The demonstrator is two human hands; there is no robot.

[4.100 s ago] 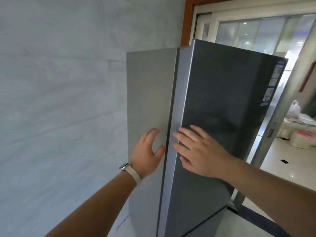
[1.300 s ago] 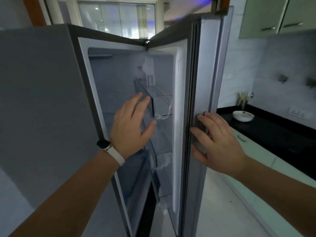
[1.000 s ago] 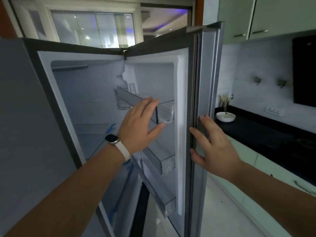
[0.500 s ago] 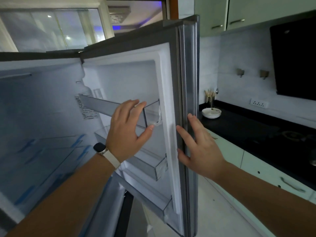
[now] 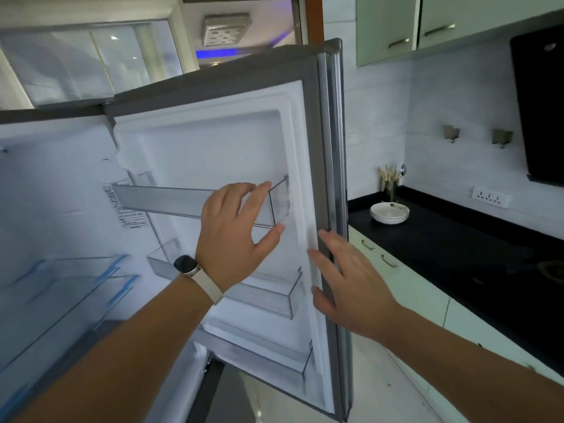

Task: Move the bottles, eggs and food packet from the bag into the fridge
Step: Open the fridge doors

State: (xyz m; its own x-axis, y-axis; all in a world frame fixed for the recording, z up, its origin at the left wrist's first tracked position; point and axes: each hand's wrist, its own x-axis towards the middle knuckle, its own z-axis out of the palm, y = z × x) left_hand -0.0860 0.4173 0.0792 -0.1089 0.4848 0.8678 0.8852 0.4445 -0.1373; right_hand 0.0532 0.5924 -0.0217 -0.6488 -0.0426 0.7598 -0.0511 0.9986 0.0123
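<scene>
The fridge stands open in front of me, its grey door point(image 5: 331, 148) swung wide to the right. My left hand point(image 5: 235, 236), with a watch on the wrist, is raised in front of the upper clear door bin point(image 5: 171, 203), fingers loosely spread and holding nothing. My right hand point(image 5: 348, 282) lies flat against the door's outer edge with straight fingers. The door bins and the glass shelves point(image 5: 70, 285) inside the fridge hold nothing. No bag, bottle, egg or food packet is in view.
A black countertop point(image 5: 457, 248) runs along the right wall with a stack of white bowls point(image 5: 389, 212) and a utensil holder point(image 5: 391, 184). Pale green drawers point(image 5: 406, 288) sit under it and cabinets point(image 5: 387, 25) above. A black hood point(image 5: 540, 108) hangs at far right.
The fridge door went from closed to wide open. In the last second it swung further right, with my right hand staying on its edge and my left hand staying near the upper bin.
</scene>
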